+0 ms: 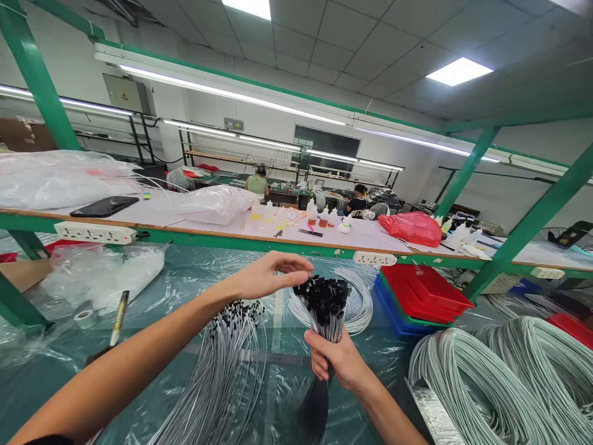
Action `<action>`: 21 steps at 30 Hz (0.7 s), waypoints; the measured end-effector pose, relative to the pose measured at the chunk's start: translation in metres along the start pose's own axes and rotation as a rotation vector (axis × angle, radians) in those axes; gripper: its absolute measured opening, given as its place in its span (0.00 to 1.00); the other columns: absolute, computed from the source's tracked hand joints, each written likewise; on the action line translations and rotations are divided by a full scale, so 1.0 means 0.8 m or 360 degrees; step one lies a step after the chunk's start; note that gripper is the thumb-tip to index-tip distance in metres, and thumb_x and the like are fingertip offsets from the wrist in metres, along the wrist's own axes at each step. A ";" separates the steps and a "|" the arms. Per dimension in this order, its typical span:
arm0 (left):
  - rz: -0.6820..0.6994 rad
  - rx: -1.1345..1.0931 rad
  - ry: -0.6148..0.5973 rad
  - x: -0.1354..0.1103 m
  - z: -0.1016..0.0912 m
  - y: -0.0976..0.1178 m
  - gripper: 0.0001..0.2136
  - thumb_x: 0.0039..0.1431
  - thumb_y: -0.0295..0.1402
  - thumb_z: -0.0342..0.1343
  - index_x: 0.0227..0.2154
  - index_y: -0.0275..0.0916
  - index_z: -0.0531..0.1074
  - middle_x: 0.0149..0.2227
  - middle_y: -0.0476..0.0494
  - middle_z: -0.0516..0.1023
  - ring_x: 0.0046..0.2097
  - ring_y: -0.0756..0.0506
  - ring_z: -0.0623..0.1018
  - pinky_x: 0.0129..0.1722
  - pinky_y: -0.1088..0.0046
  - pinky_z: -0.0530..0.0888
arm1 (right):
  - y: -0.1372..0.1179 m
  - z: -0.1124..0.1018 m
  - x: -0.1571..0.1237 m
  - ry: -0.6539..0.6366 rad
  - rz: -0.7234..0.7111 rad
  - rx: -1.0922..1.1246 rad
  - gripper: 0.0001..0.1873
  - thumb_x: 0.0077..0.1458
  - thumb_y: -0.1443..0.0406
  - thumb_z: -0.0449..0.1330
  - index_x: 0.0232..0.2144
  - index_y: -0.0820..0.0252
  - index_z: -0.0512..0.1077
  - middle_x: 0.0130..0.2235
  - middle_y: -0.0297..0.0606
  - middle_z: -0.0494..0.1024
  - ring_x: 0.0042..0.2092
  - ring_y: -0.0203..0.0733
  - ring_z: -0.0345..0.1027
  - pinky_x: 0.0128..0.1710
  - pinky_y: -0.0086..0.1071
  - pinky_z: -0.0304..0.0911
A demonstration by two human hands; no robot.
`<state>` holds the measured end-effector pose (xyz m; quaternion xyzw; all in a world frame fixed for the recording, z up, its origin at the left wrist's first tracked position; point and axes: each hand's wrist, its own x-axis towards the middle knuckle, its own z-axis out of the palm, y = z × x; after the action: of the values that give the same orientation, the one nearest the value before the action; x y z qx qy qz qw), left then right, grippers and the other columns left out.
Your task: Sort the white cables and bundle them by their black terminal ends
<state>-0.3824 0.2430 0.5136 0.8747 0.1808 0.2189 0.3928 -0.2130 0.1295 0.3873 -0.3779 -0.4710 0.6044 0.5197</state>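
Note:
My right hand (338, 358) is wrapped round a thick bundle of grey cables (327, 324), just below their black connector ends (324, 296). The bundle stands upright and its lower part hangs down, blurred. Over the upper left side of the black ends is my left hand (275, 272), palm down with fingers stretched out and holding nothing; whether its fingertips touch the ends I cannot tell. A second spread of grey cables (217, 364) with black tips lies on the bench to the left.
Cable coils (467, 377) lie at the right, near stacked red and blue trays (421, 293). Another coil (361, 303) sits behind the bundle. A metal ruler (287, 358) lies on the plastic-covered bench (370, 395). A raised shelf (222, 232) holds bottles, bags and a phone. Two people sit farther back.

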 end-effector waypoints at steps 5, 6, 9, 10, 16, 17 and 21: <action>-0.0186 0.0329 -0.0013 0.005 0.000 0.014 0.19 0.57 0.49 0.58 0.29 0.36 0.78 0.29 0.45 0.79 0.31 0.49 0.74 0.31 0.74 0.67 | 0.013 0.003 -0.011 -0.0060 -0.0080 -0.0347 0.30 0.51 0.41 0.65 0.18 0.55 0.58 0.12 0.24 0.57 0.13 0.29 0.50 0.13 0.26 0.50; -0.0212 0.0346 -0.0066 0.005 0.001 0.014 0.19 0.57 0.49 0.58 0.27 0.36 0.77 0.27 0.46 0.78 0.29 0.50 0.72 0.29 0.74 0.66 | 0.014 0.003 -0.014 -0.0061 -0.0080 -0.0415 0.31 0.52 0.41 0.63 0.17 0.55 0.58 0.12 0.25 0.57 0.14 0.30 0.50 0.14 0.26 0.49; -0.0228 0.0321 -0.0149 0.004 0.004 0.012 0.18 0.57 0.46 0.57 0.24 0.35 0.77 0.23 0.48 0.75 0.25 0.52 0.68 0.25 0.75 0.62 | 0.015 0.002 -0.023 -0.0025 -0.0055 -0.0556 0.31 0.52 0.40 0.62 0.18 0.55 0.58 0.12 0.26 0.58 0.14 0.31 0.51 0.15 0.28 0.49; -0.0216 0.0305 -0.0151 0.004 0.005 0.011 0.17 0.57 0.45 0.57 0.24 0.35 0.77 0.23 0.48 0.74 0.25 0.52 0.67 0.25 0.75 0.61 | 0.015 0.001 -0.025 -0.0011 -0.0042 -0.0584 0.31 0.52 0.40 0.62 0.17 0.55 0.58 0.12 0.27 0.58 0.14 0.31 0.51 0.15 0.28 0.49; -0.0144 0.0286 -0.0142 -0.001 0.009 0.014 0.17 0.59 0.45 0.55 0.28 0.35 0.78 0.25 0.46 0.76 0.26 0.52 0.68 0.25 0.75 0.61 | 0.017 0.001 -0.032 0.0036 -0.0034 -0.0581 0.32 0.53 0.39 0.61 0.15 0.54 0.58 0.12 0.28 0.57 0.14 0.32 0.50 0.15 0.30 0.50; -0.0144 0.0298 -0.0128 -0.002 0.009 0.017 0.18 0.59 0.46 0.55 0.29 0.34 0.78 0.25 0.46 0.77 0.26 0.52 0.69 0.26 0.75 0.62 | 0.018 0.002 -0.031 0.0051 -0.0040 -0.0567 0.32 0.53 0.39 0.61 0.15 0.54 0.58 0.12 0.28 0.57 0.14 0.32 0.51 0.15 0.30 0.50; -0.0178 0.0406 -0.0128 -0.007 0.010 0.028 0.16 0.57 0.44 0.57 0.27 0.35 0.78 0.25 0.46 0.77 0.27 0.51 0.71 0.27 0.74 0.63 | 0.023 0.004 -0.032 0.0099 -0.0033 -0.0537 0.31 0.53 0.40 0.61 0.17 0.54 0.59 0.13 0.27 0.57 0.14 0.33 0.51 0.15 0.30 0.50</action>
<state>-0.3796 0.2215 0.5245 0.9141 0.2397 0.1367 0.2971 -0.2168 0.1031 0.3698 -0.4734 -0.5535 0.4993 0.4693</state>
